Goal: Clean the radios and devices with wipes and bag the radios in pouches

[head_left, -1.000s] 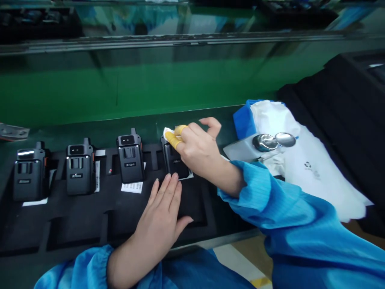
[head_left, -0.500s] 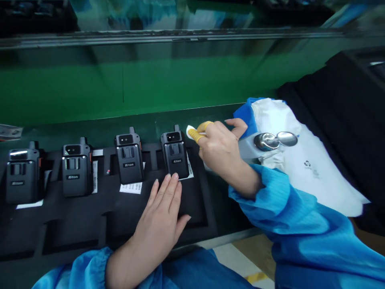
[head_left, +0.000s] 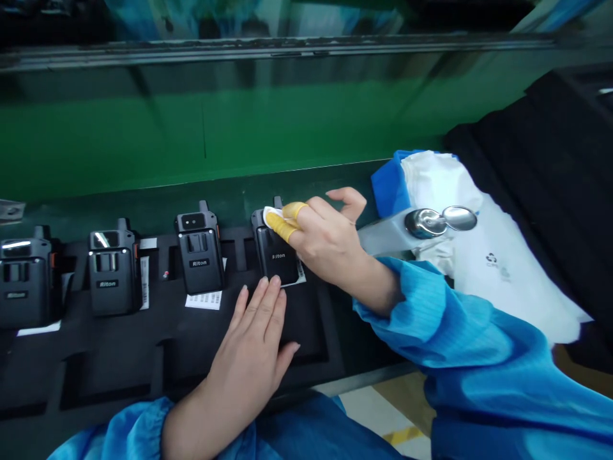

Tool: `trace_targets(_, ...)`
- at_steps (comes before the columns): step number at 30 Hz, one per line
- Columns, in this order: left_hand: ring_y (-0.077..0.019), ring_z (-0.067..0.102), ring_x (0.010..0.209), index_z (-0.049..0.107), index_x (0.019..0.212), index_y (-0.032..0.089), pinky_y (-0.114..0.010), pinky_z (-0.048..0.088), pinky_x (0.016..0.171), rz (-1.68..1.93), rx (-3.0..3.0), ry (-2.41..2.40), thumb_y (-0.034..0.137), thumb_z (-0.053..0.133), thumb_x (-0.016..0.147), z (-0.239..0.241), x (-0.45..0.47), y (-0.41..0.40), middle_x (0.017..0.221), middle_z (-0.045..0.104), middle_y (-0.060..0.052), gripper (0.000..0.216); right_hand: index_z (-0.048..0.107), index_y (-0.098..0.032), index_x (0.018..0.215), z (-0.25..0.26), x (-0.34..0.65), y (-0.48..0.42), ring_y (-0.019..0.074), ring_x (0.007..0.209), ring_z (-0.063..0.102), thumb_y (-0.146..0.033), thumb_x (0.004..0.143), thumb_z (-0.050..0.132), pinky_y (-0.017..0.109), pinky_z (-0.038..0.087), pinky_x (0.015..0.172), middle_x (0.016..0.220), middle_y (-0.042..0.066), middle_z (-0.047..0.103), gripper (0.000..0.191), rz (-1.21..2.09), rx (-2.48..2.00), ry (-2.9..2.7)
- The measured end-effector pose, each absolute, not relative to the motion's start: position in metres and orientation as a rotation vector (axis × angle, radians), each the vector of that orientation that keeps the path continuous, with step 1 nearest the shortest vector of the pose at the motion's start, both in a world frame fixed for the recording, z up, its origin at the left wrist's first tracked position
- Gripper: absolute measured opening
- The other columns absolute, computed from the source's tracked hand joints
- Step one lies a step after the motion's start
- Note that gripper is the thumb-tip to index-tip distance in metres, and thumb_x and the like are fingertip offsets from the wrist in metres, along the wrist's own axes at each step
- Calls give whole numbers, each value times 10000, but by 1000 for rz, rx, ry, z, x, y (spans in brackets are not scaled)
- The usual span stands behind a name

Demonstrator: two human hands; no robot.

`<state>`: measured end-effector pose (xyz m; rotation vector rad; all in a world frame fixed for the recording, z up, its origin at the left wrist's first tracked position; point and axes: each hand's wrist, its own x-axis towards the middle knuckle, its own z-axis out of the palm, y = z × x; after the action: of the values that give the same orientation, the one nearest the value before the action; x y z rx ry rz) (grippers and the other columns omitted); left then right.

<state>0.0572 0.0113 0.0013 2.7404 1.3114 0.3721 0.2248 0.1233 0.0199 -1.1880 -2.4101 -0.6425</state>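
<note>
Several black Riton devices stand in a row in a black foam tray [head_left: 119, 358]. My right hand [head_left: 320, 239], with yellow finger cots on two fingers, pinches a small white wipe [head_left: 271, 214] against the top of the rightmost device [head_left: 278, 259]. My left hand [head_left: 253, 351] lies flat on the tray, fingers stretched out, fingertips at the base of that device. Another device [head_left: 198, 252] stands just to its left, with two more [head_left: 108, 271] further left.
A metal pump dispenser [head_left: 431, 222] stands to the right on white wipes [head_left: 488, 255] beside a blue pack [head_left: 387, 185]. White barcode labels [head_left: 204, 299] lie by the devices. Black foam [head_left: 541, 172] fills the right side. A green wall [head_left: 191, 134] rises behind.
My right hand moved away to the right with the wipe, then came back onto the top of the rightmost device. My left hand has stayed flat on the tray.
</note>
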Motion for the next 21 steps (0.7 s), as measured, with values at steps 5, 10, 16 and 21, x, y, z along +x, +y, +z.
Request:
trace_targets(5, -319, 448, 1309, 431, 1302, 9, -506, 443, 1022, 407, 2708, 1311, 244, 442, 889, 2, 57, 11, 1408, 476, -199, 475, 661, -228, 700, 15, 247, 125, 139, 767, 440, -100, 918, 386, 390, 164, 896, 765, -19, 586, 373, -574, -1334, -2369)
trace_targets(10, -318, 434, 1320, 438, 1302, 18, -502, 417, 1050, 433, 2693, 1306, 246, 439, 897, 0, 57, 10, 1410, 474, -205, 465, 694, -228, 820, 19, 238, 130, 151, 794, 451, -122, 921, 369, 409, 173, 871, 857, 10, 607, 357, -513, -1477, -2221)
trace_targets(16, -342, 462, 1293, 426, 1298, -8, -534, 433, 1024, 450, 2724, 1291, 251, 461, 890, -1, 56, 12, 1369, 501, -247, 484, 688, -225, 846, 20, 205, 132, 153, 827, 443, -120, 923, 384, 407, 144, 881, 880, 12, 621, 330, -496, -1337, -2353)
trace_targets(21, -323, 402, 1342, 408, 1328, 22, -536, 390, 1065, 426, 2679, 1289, 249, 450, 893, -2, 56, 11, 1421, 450, -225, 493, 675, -194, 740, 11, 230, 129, 154, 809, 453, -66, 867, 395, 399, 160, 863, 837, 20, 609, 333, -463, -1492, -2252)
